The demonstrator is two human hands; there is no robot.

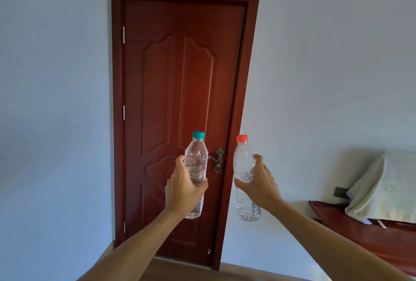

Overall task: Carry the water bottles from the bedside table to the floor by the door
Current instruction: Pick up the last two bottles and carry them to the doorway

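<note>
My left hand grips a clear plastic water bottle with a green cap around its middle and holds it upright in the air. My right hand grips a second clear bottle with a red cap, also upright, about a hand's width to the right of the first. Both bottles are held in front of a closed dark red wooden door. A strip of wooden floor shows below the door. The lower part of the green-capped bottle is partly hidden by my left hand.
A brass door handle sits between the two bottles. At the right stands a reddish-brown piece of furniture with a pale cloth-covered object on it. Light blue walls flank the door.
</note>
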